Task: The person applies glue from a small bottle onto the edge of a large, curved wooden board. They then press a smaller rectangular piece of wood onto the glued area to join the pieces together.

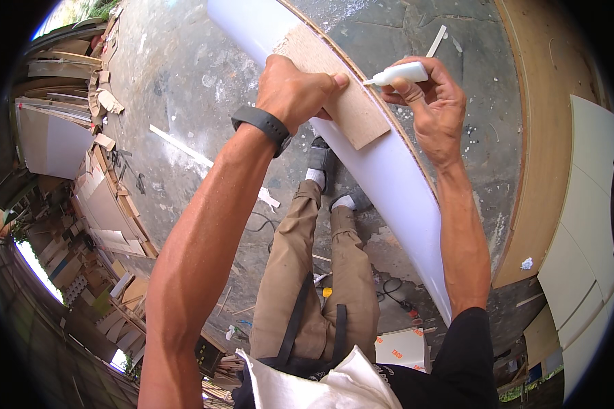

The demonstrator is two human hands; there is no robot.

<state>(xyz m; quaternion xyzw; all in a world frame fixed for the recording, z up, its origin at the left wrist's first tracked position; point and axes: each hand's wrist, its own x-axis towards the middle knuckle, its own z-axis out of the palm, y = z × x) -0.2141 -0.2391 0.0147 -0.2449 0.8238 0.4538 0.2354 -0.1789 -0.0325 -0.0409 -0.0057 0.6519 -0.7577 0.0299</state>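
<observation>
The curved white panel point(402, 204) is the big thing to mind; I'd want it dead steady, since any rocking would likely throw the bead off its brown edge point(416, 160). Next, the plywood rectangle point(361, 116): I'd press it flat and square to that edge, spreading the force so that no corner lifts. My left hand point(290, 88) is clamped on it, thumb laid over its face, the other fingertips mostly hidden. I'd draw that thumb back a little — it points straight at the nozzle point(369, 82) and could pick up a stray drip. My right hand point(440, 112) is wrapped round the squeeze bottle point(402, 72); a light, even squeeze and a slow pull along the edge should serve better than one hard push.

As for looks, the panel is glossy and faintly bluish, bowing from the top of my view down toward the right upper arm, above the stained concrete floor point(198, 75). The plywood lies on its upper stretch, close along the brown edge, pale tan with fine grain. The bottle is small, whitish and tilted nearly sideways, its narrow tip right at the edge — whether liquid is flowing, I can't tell.
</observation>
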